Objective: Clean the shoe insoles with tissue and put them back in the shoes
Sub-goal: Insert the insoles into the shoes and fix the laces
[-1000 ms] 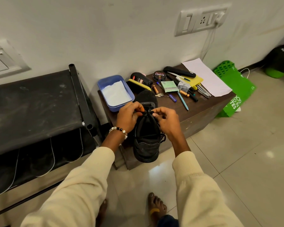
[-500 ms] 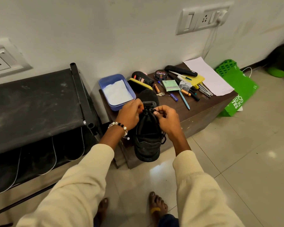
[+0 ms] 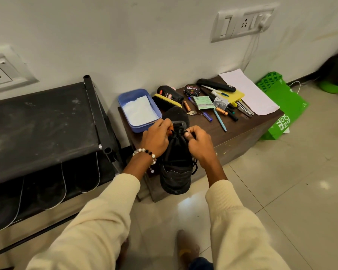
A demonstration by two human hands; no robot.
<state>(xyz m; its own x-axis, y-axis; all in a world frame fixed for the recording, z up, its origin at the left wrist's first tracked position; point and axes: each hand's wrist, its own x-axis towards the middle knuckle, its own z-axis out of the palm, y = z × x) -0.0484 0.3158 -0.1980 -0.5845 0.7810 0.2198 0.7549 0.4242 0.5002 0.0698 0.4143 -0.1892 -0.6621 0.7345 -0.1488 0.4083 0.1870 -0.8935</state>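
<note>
From the head camera, a black shoe point(image 3: 175, 168) of matte fabric with a thick rubbery sole stands on end against the front edge of the low dark wood-grain table point(image 3: 248, 129). Its long axis runs near and far in the view: the rounded toe points down toward the glossy tiled floor point(image 3: 281, 191), and the heel end, with its stiff pull tab, lies up at the table edge. The left hand point(image 3: 157, 140), a bead bracelet at its wrist, has its fingers curled and pinches the black lace point(image 3: 177, 133) at the shoe's opening. The right hand point(image 3: 199, 143) does the same from the other side, thumb pressed on the cord. Both sleeves are cream ribbed knit.

Just behind the shoe lies a dark, felt-like oval piece point(image 3: 176, 114); whether it is an insole I cannot tell. Beside it sits a rectangular blue plastic box point(image 3: 125, 98) holding soft white tissue point(image 3: 140, 111). Farther right on the table are a round polish tin point(image 3: 192, 90), a yellow-backed brush point(image 3: 167, 101), pens, batteries, keys and a flat white paper sheet point(image 3: 248, 92). A green bag point(image 3: 283, 106) leans against the table's far end. To the left stands a dusty black shoe rack point(image 3: 41, 121)
</note>
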